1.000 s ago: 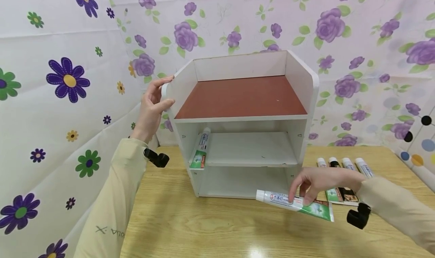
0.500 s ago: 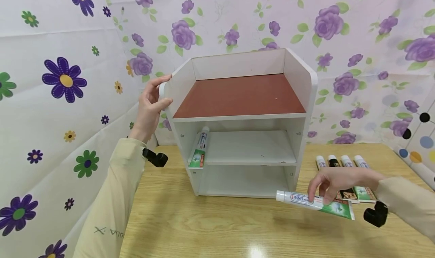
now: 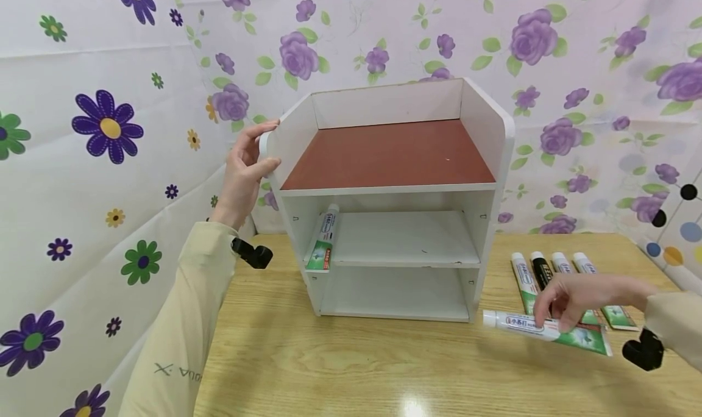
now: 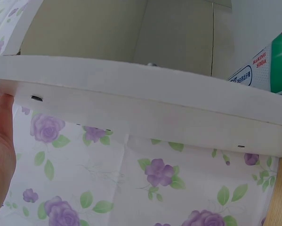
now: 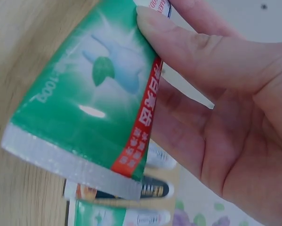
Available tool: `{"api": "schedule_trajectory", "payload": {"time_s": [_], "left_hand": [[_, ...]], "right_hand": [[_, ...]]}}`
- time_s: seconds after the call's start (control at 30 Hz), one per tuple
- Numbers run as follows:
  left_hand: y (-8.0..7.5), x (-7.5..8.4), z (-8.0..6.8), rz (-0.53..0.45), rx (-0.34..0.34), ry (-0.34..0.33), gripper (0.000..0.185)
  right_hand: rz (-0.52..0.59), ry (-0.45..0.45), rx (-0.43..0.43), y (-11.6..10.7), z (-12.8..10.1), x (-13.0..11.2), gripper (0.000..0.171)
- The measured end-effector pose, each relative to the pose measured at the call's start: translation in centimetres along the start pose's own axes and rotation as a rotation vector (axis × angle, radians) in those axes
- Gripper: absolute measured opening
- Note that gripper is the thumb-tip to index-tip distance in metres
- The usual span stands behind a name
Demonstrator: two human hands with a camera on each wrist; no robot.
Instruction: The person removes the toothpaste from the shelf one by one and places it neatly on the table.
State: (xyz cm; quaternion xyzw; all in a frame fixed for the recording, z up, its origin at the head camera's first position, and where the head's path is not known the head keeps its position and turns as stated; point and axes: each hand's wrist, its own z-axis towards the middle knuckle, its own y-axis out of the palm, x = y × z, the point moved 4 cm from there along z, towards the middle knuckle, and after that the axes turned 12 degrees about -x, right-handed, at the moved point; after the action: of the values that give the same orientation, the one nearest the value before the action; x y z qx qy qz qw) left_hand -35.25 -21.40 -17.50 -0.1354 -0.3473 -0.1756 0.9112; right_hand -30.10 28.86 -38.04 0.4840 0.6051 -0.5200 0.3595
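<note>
My left hand (image 3: 241, 176) grips the front edge of the left side panel of a small white shelf unit (image 3: 378, 191), thumb at the front and fingers higher up. Its fingers (image 4: 3, 115) lie along the panel's outer face in the left wrist view. My right hand (image 3: 587, 295) pinches a white and green toothpaste tube (image 3: 584, 338) between thumb and fingers. The tube is held lengthwise over the table, white cap toward the left, its flat green end (image 5: 84, 94) large in the right wrist view. Another toothpaste tube (image 3: 322, 240) lies at the left end of the middle shelf.
Several toothpaste tubes lie side by side on the wooden table (image 3: 351, 368) to the right of the unit, including a black one (image 3: 542, 269) and a white and green one (image 3: 522, 277). My right hand partly hides them. Flowered cloth (image 3: 384, 33) hangs behind and at the left.
My right hand has moved to the right with the toothpaste tube, from in front of the shelf unit to near the row of tubes. My left hand has kept its grip on the panel.
</note>
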Motion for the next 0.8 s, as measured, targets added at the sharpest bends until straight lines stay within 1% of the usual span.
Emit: {"api": "schedule_trajectory", "payload": {"time_s": [0.17,0.23,0.27,0.33,0.4,0.53,0.73,0.8], "left_hand": [[0.0,0.0,0.0,0.008,-0.001,0.007,0.048],[-0.1,0.1,0.0,0.009,-0.002,0.012,0.048],[-0.1,0.1,0.0,0.007,-0.002,0.011,0.048],[0.0,0.1,0.1,0.009,-0.005,0.012,0.048],[0.0,0.1,0.2,0.008,-0.007,0.010,0.048],[0.0,0.0,0.2,0.006,-0.008,0.005,0.047],[-0.1,-0.2,0.1,-0.007,-0.006,-0.003,0.048],[-0.2,-0.2,0.0,-0.003,0.000,-0.008,0.048]], "right_hand": [[0.018,0.006,0.010,-0.1,-1.5,0.6,0.031],[0.018,-0.011,0.019,-0.1,-2.0,0.7,0.032],[0.020,-0.021,0.026,-0.2,-2.2,0.7,0.032],[0.029,-0.014,0.058,-0.3,-2.5,0.9,0.032],[0.037,0.017,0.099,-0.3,-2.9,1.2,0.030],[0.055,0.116,0.198,-0.5,-3.5,1.9,0.027],[0.105,0.186,0.322,-0.7,-4.6,2.8,0.030],[0.125,0.226,0.378,-0.7,-5.1,3.1,0.033]]}}
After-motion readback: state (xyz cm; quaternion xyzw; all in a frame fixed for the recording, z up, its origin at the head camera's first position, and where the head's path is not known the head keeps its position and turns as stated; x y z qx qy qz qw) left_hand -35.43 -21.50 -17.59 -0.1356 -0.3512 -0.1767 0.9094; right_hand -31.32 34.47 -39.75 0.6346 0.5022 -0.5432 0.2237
